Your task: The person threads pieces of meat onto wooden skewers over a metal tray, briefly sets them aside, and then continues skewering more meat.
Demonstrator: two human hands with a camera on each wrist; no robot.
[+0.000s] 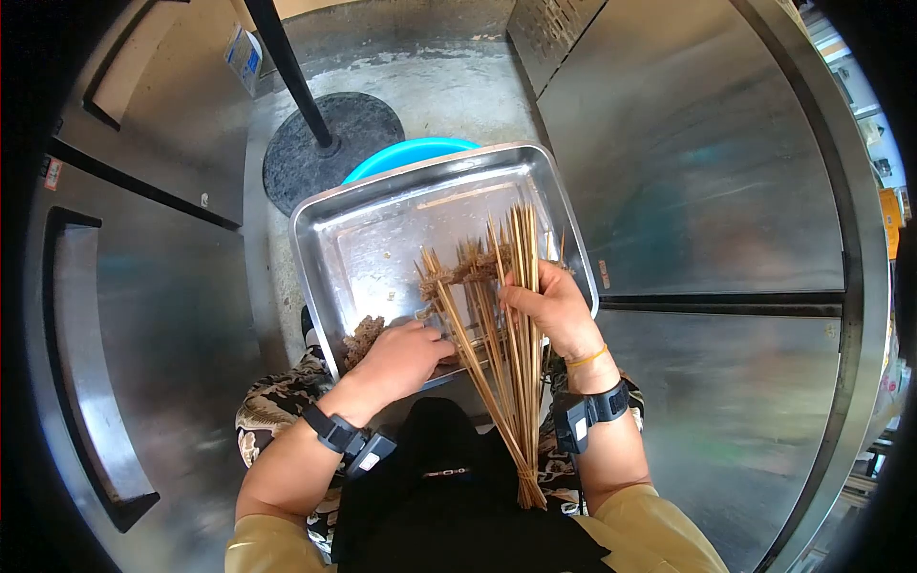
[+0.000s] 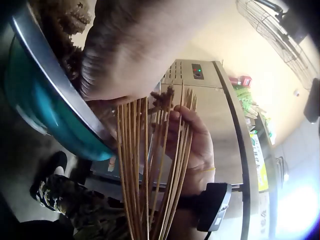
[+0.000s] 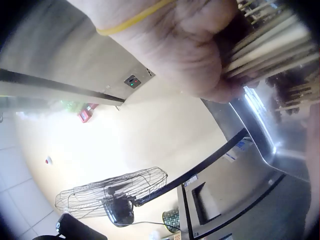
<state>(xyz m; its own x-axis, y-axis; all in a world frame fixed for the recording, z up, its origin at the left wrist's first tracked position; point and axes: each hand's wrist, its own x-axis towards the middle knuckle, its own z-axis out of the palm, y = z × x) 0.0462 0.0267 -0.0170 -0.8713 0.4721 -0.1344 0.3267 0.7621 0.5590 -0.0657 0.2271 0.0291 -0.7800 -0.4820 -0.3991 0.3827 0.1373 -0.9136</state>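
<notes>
My right hand [image 1: 559,310] grips a bundle of thin bamboo skewers [image 1: 526,372], their points upward and fanned out. Their lower ends come together near my lap, where a band seems to bind them. Clumps of brown minced-looking meat [image 1: 478,267] sit on several skewers just below the tips. Low over the near side of a metal tray [image 1: 420,181] is my left hand [image 1: 401,358], its fingers bent beside the left skewers; cannot tell what its fingertips hold. A brown meat clump [image 1: 363,339] lies in the tray left of that hand.
A blue basin [image 1: 411,151] shows beneath the tray's far edge. Beyond stands a round black base [image 1: 334,143] with a pole, a fan [image 3: 112,192] on top. Steel cabinets [image 1: 707,153] flank both sides.
</notes>
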